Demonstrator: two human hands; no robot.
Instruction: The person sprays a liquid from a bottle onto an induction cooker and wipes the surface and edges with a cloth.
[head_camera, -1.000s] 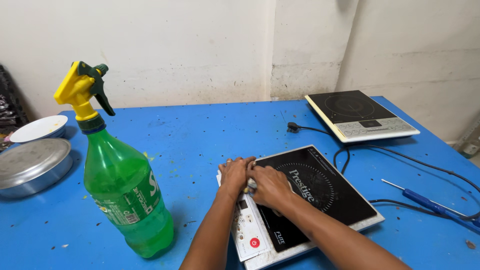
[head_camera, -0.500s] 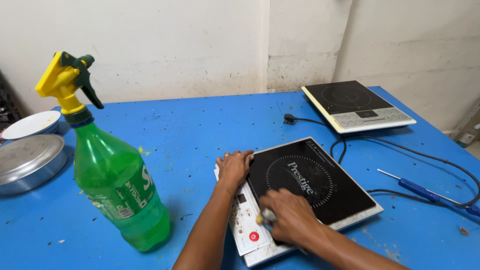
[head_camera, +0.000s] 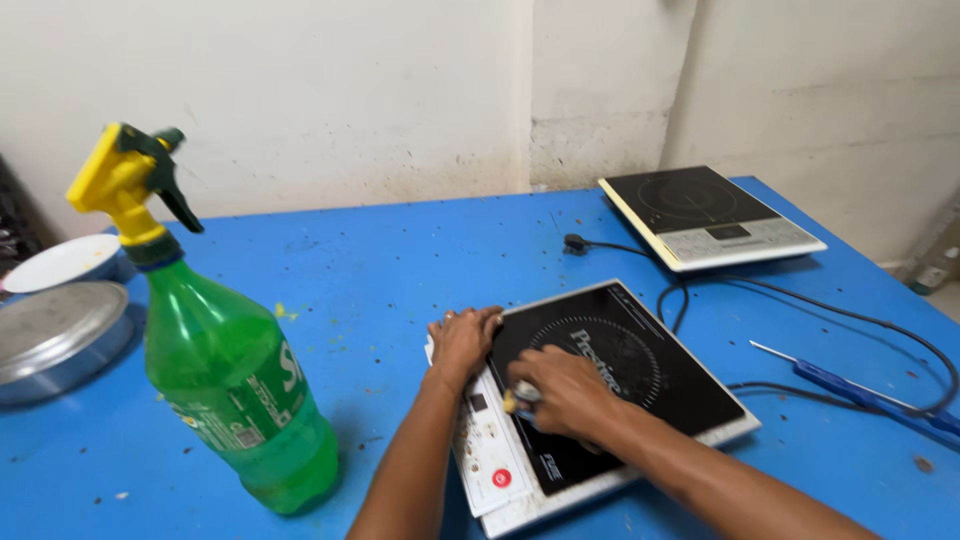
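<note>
Shifted up-left: right hand (head_camera: 560, 392), fingers gripping maybe a cloth; left hand (head_camera: 462, 340) flat on cooktop (head_camera: 640, 370) edge.

appliance repair workshop: two induction cooktops (head_camera: 610, 385), screwdriver (head_camera: 860, 390), blue workbench (head_camera: 400, 270)

A blue table (head_camera: 420, 250), speckled with dark crumbs and scuffs, fills the lower view. Behind the table rises a whitewashed wall (head_camera: 330, 90), stained and marked near its base, with a corner jutting forward right of centre.
</note>
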